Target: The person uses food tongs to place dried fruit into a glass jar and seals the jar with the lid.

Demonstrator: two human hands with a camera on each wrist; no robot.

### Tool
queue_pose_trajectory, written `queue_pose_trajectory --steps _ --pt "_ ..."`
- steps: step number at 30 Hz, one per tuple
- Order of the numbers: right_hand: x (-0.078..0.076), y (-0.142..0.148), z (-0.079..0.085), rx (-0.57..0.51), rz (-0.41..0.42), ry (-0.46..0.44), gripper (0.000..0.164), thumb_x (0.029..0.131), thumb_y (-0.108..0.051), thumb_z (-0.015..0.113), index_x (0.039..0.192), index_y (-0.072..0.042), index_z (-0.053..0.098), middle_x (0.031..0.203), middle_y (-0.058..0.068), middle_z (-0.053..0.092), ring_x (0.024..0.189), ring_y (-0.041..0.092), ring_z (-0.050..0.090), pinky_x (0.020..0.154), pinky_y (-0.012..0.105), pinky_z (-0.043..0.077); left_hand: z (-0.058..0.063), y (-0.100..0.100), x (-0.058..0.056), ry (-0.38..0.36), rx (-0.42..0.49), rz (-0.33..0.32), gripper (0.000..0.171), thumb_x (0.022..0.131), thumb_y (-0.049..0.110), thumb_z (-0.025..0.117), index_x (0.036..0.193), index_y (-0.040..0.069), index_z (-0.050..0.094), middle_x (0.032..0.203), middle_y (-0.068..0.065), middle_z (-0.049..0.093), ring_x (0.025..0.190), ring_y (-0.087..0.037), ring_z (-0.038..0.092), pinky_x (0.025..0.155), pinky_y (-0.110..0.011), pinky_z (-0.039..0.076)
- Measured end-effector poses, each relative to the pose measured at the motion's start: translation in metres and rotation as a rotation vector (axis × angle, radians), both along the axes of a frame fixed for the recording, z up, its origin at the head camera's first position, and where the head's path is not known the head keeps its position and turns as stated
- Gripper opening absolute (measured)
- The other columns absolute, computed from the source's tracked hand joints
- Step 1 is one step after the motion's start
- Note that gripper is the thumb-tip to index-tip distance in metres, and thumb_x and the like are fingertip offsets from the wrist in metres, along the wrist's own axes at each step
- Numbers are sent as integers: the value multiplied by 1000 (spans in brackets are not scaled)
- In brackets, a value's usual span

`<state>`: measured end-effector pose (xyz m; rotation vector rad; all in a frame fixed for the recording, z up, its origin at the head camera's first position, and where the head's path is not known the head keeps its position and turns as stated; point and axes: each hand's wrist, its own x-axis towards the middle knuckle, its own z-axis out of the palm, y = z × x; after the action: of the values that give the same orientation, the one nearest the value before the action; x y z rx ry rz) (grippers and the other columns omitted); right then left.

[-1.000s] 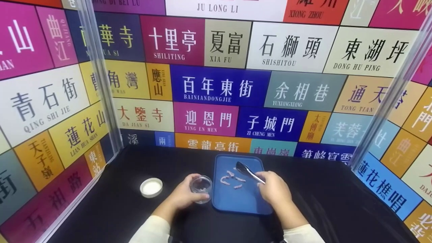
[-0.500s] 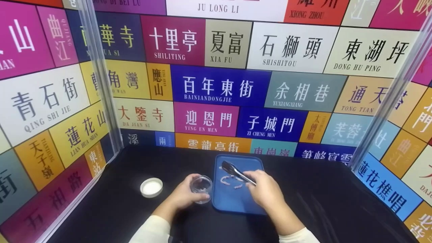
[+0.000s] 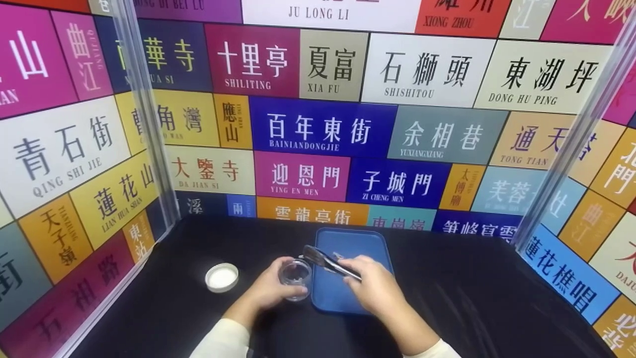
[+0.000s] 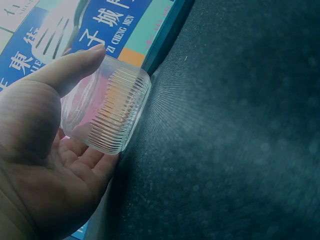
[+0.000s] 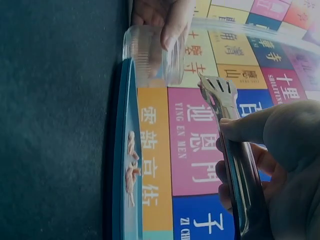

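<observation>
My left hand (image 3: pixel 271 286) grips a small clear jar (image 3: pixel 296 286), its ribbed side showing in the left wrist view, thumb on one side and fingers around the other. My right hand (image 3: pixel 370 283) holds metal tongs (image 3: pixel 330 263) whose slotted heads (image 4: pixel 59 30) are close to the jar's open mouth. The tongs' arms are squeezed near together; I cannot tell whether a piece is between the heads. Pale pink strips (image 5: pixel 131 172) lie on the blue tray (image 3: pixel 348 298), partly hidden by the tongs and right hand in the head view.
A round white lid (image 3: pixel 222 277) lies left of the jar on the black tablecloth (image 3: pixel 238 238). The tray is right beside the jar. Behind stands a wall of colourful sign panels (image 3: pixel 323 124), with clear vertical posts (image 3: pixel 154 124) at the corners.
My right hand has carried the tongs left, from over the tray to the jar's rim. The left hand and jar have stayed in place.
</observation>
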<state>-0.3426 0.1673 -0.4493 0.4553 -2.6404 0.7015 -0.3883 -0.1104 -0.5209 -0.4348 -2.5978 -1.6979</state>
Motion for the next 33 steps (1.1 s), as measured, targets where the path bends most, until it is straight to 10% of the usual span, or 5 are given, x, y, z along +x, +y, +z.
queue_pose_trajectory --steps 33 --pt "5 -7 0 21 68 40 50 88 -20 87 136 -27 75 120 -3 79 113 25 73 100 49 60 2 2 2 15 13 -1 93 77 27 96 152 2 47 151 -22 62 137 -39 62 124 -61 42"
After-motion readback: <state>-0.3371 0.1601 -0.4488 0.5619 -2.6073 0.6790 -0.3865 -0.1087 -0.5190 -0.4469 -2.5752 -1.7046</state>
